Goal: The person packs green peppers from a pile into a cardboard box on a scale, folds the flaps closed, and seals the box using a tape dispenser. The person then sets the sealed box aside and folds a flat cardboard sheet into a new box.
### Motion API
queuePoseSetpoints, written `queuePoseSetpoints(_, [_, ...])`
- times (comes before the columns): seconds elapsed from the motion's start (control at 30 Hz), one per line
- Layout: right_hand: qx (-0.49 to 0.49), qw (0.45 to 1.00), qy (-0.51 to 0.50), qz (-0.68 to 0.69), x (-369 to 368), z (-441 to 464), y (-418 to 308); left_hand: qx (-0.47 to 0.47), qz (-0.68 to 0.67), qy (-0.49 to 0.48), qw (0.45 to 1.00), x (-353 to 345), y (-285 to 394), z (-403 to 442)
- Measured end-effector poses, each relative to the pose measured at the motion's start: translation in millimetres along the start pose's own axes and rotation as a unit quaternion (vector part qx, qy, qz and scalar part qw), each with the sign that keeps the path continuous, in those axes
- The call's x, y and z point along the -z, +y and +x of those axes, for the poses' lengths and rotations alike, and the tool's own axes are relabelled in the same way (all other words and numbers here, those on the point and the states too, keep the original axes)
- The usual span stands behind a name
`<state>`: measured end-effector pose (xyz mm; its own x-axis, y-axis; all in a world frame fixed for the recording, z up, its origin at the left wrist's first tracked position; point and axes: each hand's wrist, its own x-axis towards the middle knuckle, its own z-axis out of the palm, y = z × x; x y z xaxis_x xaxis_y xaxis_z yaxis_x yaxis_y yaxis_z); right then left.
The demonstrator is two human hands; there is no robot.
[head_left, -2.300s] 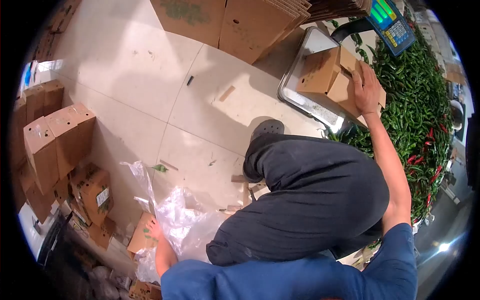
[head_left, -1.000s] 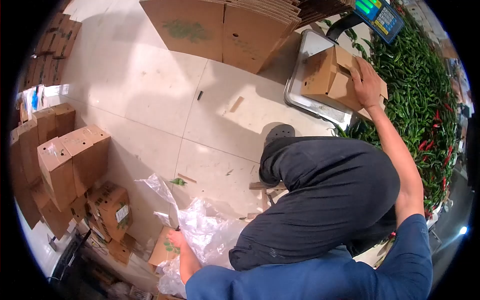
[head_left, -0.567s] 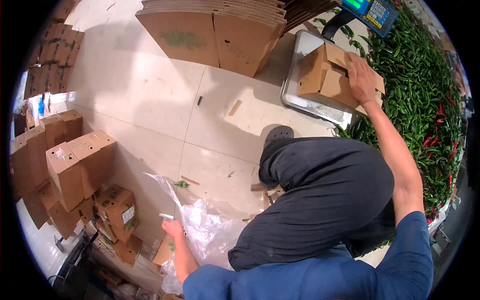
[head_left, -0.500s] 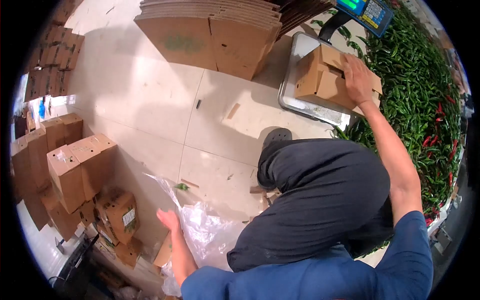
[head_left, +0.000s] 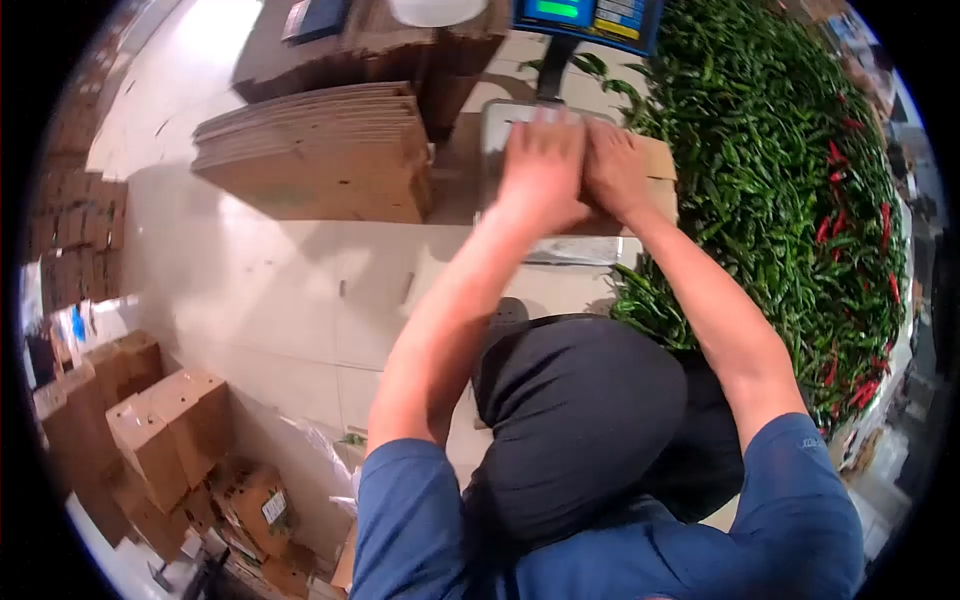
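Note:
A brown cardboard box (head_left: 656,160) rests on the metal platform of a weighing scale (head_left: 575,251), largely covered by my hands. My right hand (head_left: 614,172) lies on the box's top flaps, fingers stretched forward. Close beside it, my left hand (head_left: 545,165) reaches over the left part of the box with its fingers extended and a little blurred. Whether its fingertips press on the cardboard cannot be made out. Behind the box stands the scale's blue display (head_left: 585,14), lit green.
Green chili peppers (head_left: 760,190) are heaped to the right, with some red ones (head_left: 838,215) among them. Flattened cartons (head_left: 310,160) stand stacked left of the scale. More boxes (head_left: 170,420) are piled at lower left, near a clear plastic bag (head_left: 335,455).
My left hand has moved from beside the plastic bag up to the box, next to my right hand. The view has turned, bringing a white container at the top into sight.

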<state>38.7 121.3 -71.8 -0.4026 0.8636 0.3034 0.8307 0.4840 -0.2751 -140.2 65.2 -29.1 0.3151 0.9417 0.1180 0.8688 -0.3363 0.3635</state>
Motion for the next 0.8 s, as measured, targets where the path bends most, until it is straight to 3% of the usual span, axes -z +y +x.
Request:
queuePoseSetpoints(0.1, [-0.102,0.989,0.005,0.103,-0.6,7.1,-3.9,-0.037,0.098,-0.041,0.994,-23.2,-9.2,24.9])
queuePoseSetpoints(0.17, [-0.113,0.986,-0.021,0.125,3.4,5.3,-7.5,-0.042,0.133,-0.100,0.985,-8.1,-2.7,27.2])
queuePoseSetpoints(0.23, [-0.086,0.970,0.071,0.214,20.7,-5.9,-6.1,-0.061,0.182,-0.078,0.978,-14.0,-2.8,24.7])
queuePoseSetpoints(0.3, [0.010,0.968,0.168,0.186,51.8,-27.8,-4.0,-0.116,0.191,-0.023,0.974,-28.9,-17.2,23.4])
queuePoseSetpoints(0.33, [0.050,0.977,0.142,0.153,67.1,-48.8,-1.5,-0.148,0.152,-0.002,0.977,-33.2,-27.4,23.0])
queuePoseSetpoints(0.37, [0.079,0.973,0.101,0.190,74.6,-75.2,2.3,-0.131,0.177,-0.023,0.975,-30.5,-20.9,25.7])
queuePoseSetpoints(0.43, [0.060,0.967,-0.111,0.222,84.5,-147.2,6.1,-0.111,0.167,-0.025,0.979,-29.6,-14.7,24.6])
queuePoseSetpoints(0.47, [0.013,0.943,-0.273,0.192,81.8,-182.2,6.8,-0.104,0.182,-0.045,0.977,-26.9,-11.7,25.5])
queuePoseSetpoints(0.53, [-0.072,0.819,-0.549,0.149,51.3,-269.6,8.7,-0.105,0.184,-0.047,0.976,-27.0,-11.3,24.8])
queuePoseSetpoints(0.57, [-0.069,0.683,-0.713,0.139,39.7,-296.5,5.9,-0.104,0.186,-0.045,0.976,-27.0,-12.7,26.3])
queuePoseSetpoints(0.6, [-0.103,0.677,-0.712,0.155,26.7,-349.2,-0.3,-0.108,0.180,-0.044,0.977,-28.2,-14.4,26.3])
queuePoseSetpoints(0.67, [-0.055,0.681,-0.691,0.238,-2.9,-454.7,8.2,-0.106,0.173,-0.047,0.978,-28.2,-14.4,26.2])
queuePoseSetpoints(0.73, [-0.137,0.703,-0.663,0.219,-9.3,-496.9,-6.5,-0.100,0.179,-0.050,0.977,-26.1,-11.9,26.1])
queuePoseSetpoints(0.77, [-0.193,0.699,-0.677,0.128,-9.4,-503.1,-16.8,-0.097,0.173,-0.055,0.979,-24.1,-11.4,26.8])
queuePoseSetpoints(0.8, [-0.201,0.730,-0.647,0.091,-6.8,-507.0,-18.9,-0.093,0.172,-0.060,0.979,-22.0,-10.0,27.1])
